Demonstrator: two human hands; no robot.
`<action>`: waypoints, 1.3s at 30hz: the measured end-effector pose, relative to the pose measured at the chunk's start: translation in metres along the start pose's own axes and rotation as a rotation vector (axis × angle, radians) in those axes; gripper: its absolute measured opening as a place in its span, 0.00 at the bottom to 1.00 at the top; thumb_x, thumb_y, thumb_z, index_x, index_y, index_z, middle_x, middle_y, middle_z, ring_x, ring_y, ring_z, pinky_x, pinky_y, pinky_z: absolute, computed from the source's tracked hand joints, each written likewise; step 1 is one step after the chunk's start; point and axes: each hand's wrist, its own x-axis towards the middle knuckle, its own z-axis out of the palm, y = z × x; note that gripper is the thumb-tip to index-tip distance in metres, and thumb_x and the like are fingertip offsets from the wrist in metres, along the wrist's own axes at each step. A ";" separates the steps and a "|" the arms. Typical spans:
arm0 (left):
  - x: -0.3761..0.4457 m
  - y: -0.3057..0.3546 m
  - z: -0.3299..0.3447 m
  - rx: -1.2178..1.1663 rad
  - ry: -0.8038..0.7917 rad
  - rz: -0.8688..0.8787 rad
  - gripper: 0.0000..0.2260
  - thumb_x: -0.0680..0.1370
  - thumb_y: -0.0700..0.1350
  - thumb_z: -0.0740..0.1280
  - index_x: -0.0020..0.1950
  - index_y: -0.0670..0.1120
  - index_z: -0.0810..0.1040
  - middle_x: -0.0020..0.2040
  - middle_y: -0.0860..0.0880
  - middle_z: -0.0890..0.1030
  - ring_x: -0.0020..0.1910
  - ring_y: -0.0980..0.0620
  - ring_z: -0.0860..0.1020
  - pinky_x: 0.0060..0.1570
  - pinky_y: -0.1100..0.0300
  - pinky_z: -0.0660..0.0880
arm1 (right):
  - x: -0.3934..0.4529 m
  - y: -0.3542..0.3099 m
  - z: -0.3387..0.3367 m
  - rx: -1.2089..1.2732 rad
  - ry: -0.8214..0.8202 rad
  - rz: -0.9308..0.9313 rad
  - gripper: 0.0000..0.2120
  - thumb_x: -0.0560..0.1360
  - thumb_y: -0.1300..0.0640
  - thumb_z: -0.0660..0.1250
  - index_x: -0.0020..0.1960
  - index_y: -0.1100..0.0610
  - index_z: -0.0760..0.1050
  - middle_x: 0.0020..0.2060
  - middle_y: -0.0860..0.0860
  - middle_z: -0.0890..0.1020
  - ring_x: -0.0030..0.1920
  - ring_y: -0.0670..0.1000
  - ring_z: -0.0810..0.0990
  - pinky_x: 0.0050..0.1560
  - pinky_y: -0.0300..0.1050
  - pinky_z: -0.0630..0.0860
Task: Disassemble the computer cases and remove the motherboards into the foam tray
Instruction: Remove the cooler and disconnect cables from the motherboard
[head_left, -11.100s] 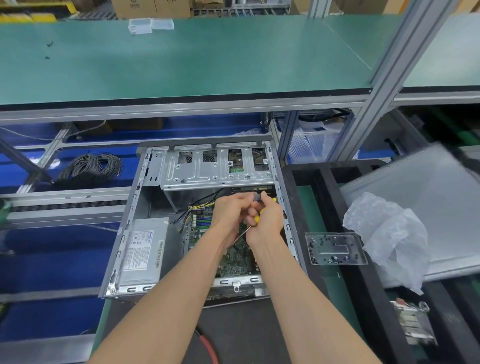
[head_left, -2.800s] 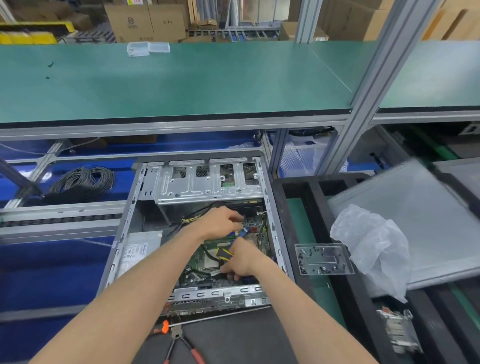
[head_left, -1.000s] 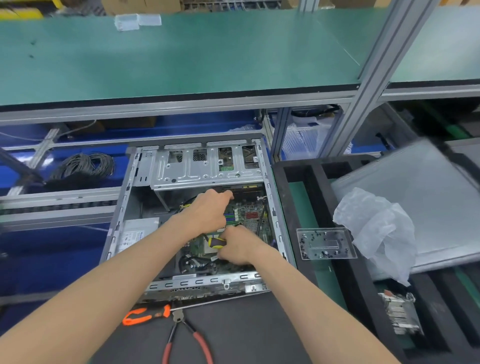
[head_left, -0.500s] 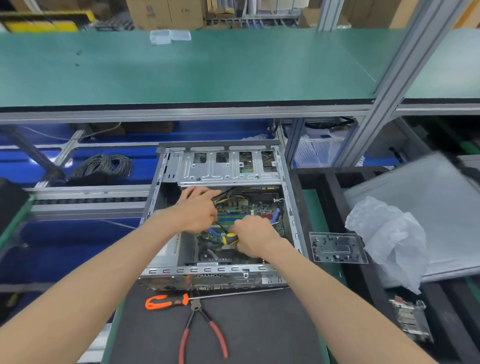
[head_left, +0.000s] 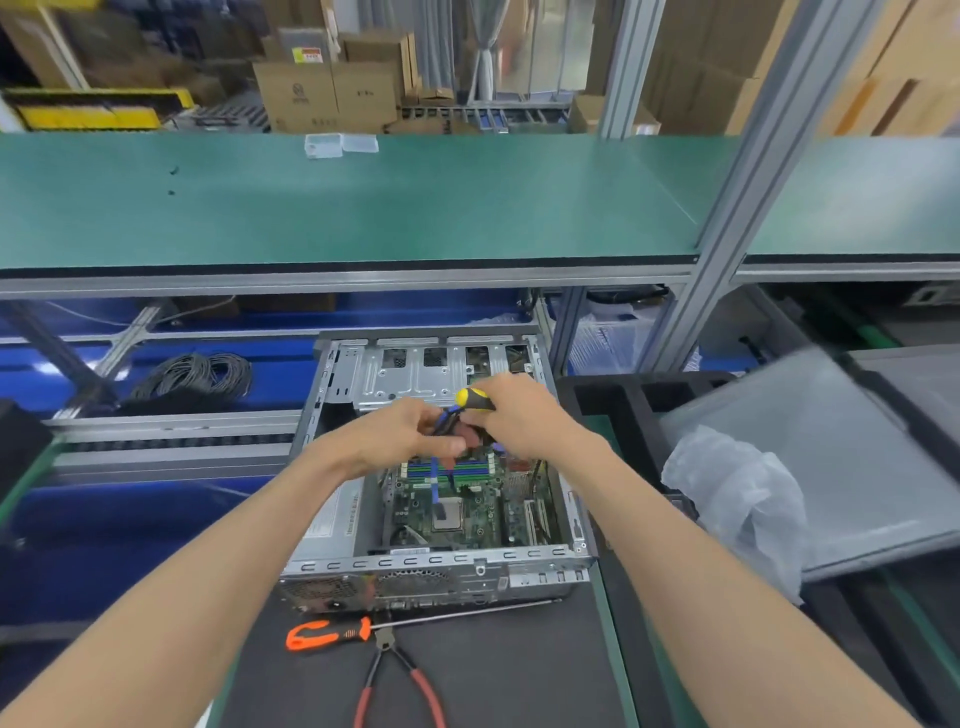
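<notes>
An open grey computer case (head_left: 441, 566) lies on the dark mat in front of me. Its green motherboard (head_left: 457, 504) sits inside, with blue and green memory slots showing. My right hand (head_left: 519, 415) grips a yellow-and-black screwdriver (head_left: 470, 400) above the far part of the board. My left hand (head_left: 410, 434) is beside it, fingers curled and pinching at the blue shaft near the tip; what lies under the fingers is hidden. The black foam tray (head_left: 613, 410) stands to the right of the case.
An orange-handled long screwdriver (head_left: 332, 633) and red-handled pliers (head_left: 400, 680) lie on the mat before the case. A crumpled plastic bag (head_left: 748, 504) and a grey panel (head_left: 831, 457) rest on the tray. A green shelf (head_left: 363, 202) runs overhead; coiled cable (head_left: 197, 374) lies left.
Both hands have lifted from low over the board to its far end, close together. The screwdriver handle now points up out of my right hand.
</notes>
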 end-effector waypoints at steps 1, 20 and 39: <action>0.000 0.003 0.001 -0.111 0.019 0.026 0.12 0.81 0.47 0.68 0.54 0.37 0.81 0.35 0.51 0.81 0.41 0.50 0.79 0.57 0.54 0.75 | -0.003 -0.001 -0.008 0.083 0.011 0.009 0.15 0.79 0.54 0.68 0.35 0.54 0.70 0.30 0.50 0.75 0.34 0.52 0.73 0.34 0.46 0.67; 0.085 0.107 0.175 -0.441 0.096 0.062 0.29 0.64 0.40 0.81 0.58 0.47 0.69 0.49 0.45 0.85 0.44 0.50 0.84 0.43 0.54 0.82 | -0.111 0.116 -0.084 0.777 0.198 0.451 0.09 0.81 0.59 0.66 0.45 0.63 0.75 0.30 0.58 0.71 0.25 0.50 0.66 0.24 0.40 0.62; 0.099 0.030 0.351 -0.493 -0.086 -0.577 0.07 0.80 0.45 0.69 0.52 0.42 0.76 0.32 0.51 0.83 0.31 0.56 0.79 0.37 0.60 0.76 | -0.174 0.199 -0.009 0.118 -0.299 0.753 0.13 0.78 0.56 0.68 0.38 0.58 0.69 0.39 0.59 0.82 0.34 0.55 0.77 0.40 0.45 0.74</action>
